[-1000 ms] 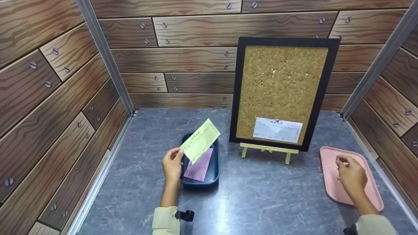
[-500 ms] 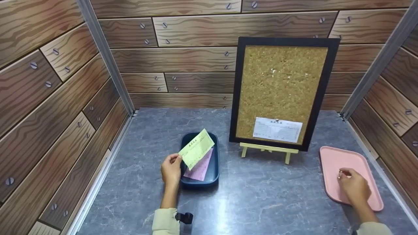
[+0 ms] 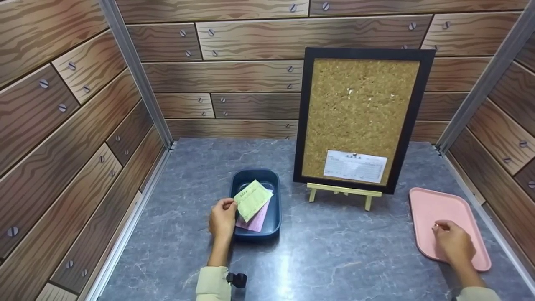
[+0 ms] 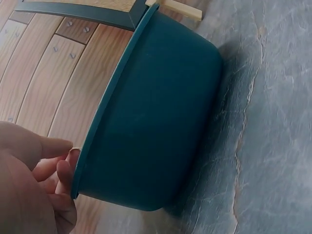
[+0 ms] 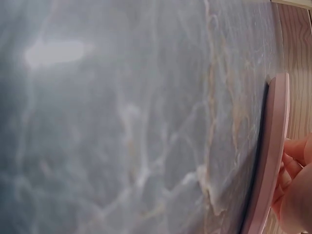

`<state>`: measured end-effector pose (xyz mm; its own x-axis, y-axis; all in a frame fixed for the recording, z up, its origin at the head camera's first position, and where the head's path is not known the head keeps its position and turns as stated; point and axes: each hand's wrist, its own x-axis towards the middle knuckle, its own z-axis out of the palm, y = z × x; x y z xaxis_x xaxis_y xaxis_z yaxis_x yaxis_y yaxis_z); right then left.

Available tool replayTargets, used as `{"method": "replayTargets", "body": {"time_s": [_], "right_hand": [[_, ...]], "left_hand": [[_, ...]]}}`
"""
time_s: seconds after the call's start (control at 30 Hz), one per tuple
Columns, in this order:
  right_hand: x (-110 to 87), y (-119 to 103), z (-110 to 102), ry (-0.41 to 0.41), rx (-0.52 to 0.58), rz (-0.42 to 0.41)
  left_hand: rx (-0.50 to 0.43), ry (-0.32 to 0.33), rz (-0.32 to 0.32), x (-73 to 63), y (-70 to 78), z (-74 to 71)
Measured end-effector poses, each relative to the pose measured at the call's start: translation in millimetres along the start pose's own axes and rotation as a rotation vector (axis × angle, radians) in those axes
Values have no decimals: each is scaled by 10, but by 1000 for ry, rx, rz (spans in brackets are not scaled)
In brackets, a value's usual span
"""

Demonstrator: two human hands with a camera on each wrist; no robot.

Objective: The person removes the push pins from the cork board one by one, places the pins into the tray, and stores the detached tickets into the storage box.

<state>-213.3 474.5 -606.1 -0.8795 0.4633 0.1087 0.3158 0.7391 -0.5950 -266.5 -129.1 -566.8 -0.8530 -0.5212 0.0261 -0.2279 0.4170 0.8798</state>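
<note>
My left hand (image 3: 222,218) pinches a corner of a yellow-green printed paper slip (image 3: 252,200) at the near-left rim of a dark blue bin (image 3: 276,228). The slip lies over a pink-purple paper slip (image 3: 253,225) inside the bin. In the left wrist view, the left fingers (image 4: 62,145) are right at the bin's rim, and its wall hides most of the slip. On the right, my right hand (image 3: 455,242) is low over a pink tray (image 3: 434,200), thumb and fingertips together on a small shiny pin (image 3: 436,225), mostly hidden by the fingers.
A black-framed cork board (image 3: 359,108) stands on a small wooden easel (image 3: 345,189) at the back. A white printed slip (image 3: 355,166) is pinned near its bottom. Wood-patterned walls (image 3: 234,77) enclose the grey marbled table (image 3: 334,255) at the back and sides.
My left hand has lowered the yellow-green slip into the bin, over the pink-purple one. My right hand has come down and slightly nearer over the pink tray.
</note>
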Motion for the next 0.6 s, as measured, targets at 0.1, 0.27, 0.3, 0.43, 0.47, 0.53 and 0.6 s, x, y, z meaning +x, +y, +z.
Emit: {"method": "replayTargets", "body": {"time_s": [0.1, 0.27, 0.3, 0.43, 0.47, 0.53, 0.6], "right_hand": [[4, 1, -3, 7, 1, 3], [12, -1, -27, 21, -1, 17], [10, -3, -34, 23, 1, 16], [3, -41, -68, 48, 8, 10], [3, -61, -79, 61, 10, 6], [6, -110, -98, 95, 19, -10], [15, -172, -119, 126, 32, -23]], "left_hand": [[5, -9, 13, -13, 5, -13], [2, -20, 24, -21, 16, -38], [-1, -22, 24, -21, 23, -42], [-10, -31, 41, -14, 60, -46], [-10, -32, 46, -13, 74, -43], [-7, -33, 58, -18, 104, -34], [-4, -35, 71, -22, 135, -22]]}}
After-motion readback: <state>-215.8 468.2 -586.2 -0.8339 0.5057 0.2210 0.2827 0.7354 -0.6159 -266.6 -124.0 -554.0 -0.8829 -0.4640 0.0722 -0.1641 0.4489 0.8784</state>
